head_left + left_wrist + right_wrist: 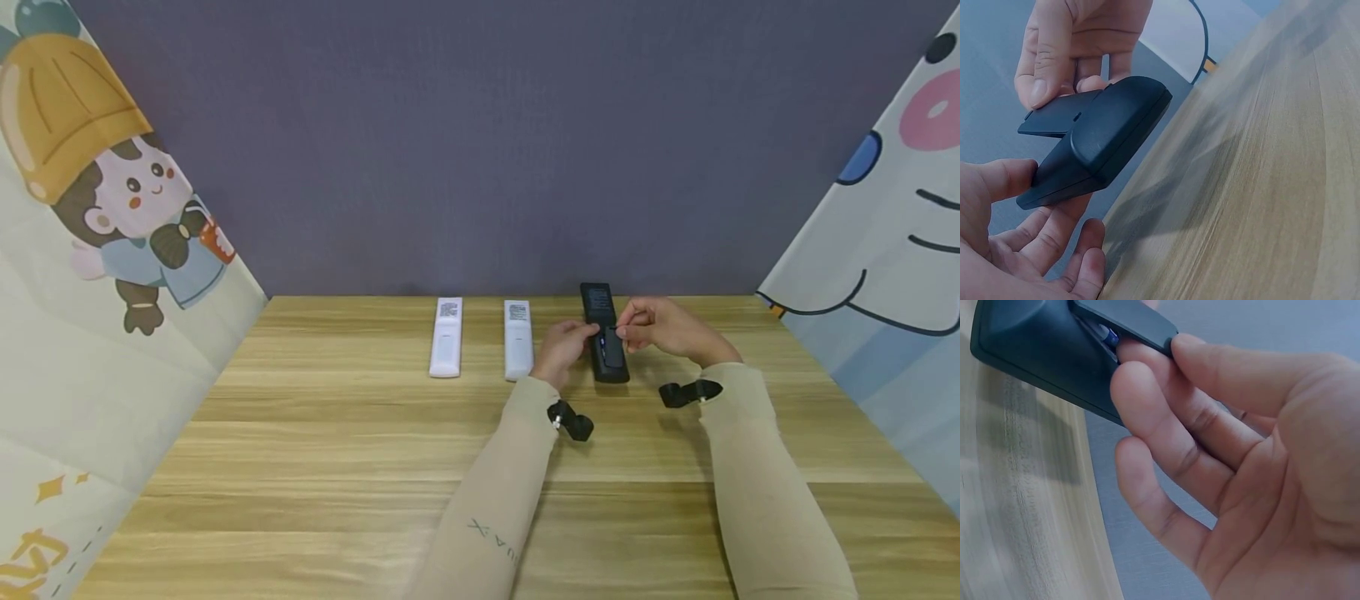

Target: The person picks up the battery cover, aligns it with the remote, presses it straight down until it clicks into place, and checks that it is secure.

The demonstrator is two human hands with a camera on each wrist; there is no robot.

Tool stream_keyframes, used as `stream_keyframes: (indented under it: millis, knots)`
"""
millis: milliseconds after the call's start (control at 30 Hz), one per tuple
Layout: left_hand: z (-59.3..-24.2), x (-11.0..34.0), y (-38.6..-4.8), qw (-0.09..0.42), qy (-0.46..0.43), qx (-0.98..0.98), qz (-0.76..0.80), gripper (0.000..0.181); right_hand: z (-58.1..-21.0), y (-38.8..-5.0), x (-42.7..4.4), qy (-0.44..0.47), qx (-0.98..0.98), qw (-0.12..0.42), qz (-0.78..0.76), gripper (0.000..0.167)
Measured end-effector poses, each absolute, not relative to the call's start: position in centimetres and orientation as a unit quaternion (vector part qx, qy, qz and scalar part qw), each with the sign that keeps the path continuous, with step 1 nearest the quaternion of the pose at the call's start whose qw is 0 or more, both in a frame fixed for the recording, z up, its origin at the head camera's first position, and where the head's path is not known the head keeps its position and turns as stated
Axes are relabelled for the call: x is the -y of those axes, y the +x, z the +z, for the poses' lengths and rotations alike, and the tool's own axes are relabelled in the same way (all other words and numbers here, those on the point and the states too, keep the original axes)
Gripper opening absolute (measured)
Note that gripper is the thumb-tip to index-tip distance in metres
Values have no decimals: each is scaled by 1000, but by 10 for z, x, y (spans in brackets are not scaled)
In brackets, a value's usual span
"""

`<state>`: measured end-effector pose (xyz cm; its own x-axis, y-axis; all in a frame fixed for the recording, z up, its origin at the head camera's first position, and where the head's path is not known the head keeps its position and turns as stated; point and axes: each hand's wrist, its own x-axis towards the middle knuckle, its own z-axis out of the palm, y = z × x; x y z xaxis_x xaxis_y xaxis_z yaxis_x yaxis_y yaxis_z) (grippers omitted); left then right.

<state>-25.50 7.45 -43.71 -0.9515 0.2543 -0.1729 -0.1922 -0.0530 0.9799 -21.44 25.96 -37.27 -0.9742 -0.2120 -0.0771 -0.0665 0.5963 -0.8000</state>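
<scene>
A black remote control [597, 304] is held back side up, tilted above the table in the wrist views. My left hand [561, 350] grips its left edge, thumb on top and fingers beneath. Between thumb and fingers, my right hand [667, 327] pinches the black battery cover [613, 348]. That cover [1060, 114] stands at an angle to the remote's body [1116, 128], one end still against it. Through the gap a blue battery [1109, 336] shows in the compartment; the rest of the compartment is hidden.
Two white remotes lie on the wooden table [337, 433], left of the black one: a nearer white remote [518, 342] close to my left hand and a farther white remote [446, 337]. A dark grey backdrop [480, 150] rises at the table's far edge, with printed cloths at both sides.
</scene>
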Motion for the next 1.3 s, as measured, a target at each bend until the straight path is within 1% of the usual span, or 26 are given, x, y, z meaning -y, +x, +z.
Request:
stream_keyframes:
  millis: [933, 1300]
  knots:
    - [-437, -75, -254, 163, 17, -672, 722, 15, -383, -220, -259, -70, -902, 83, -418, 15]
    - [-434, -75, -252, 168, 6, -671, 723, 15, -380, -217, -252, -64, -910, 84, -400, 18]
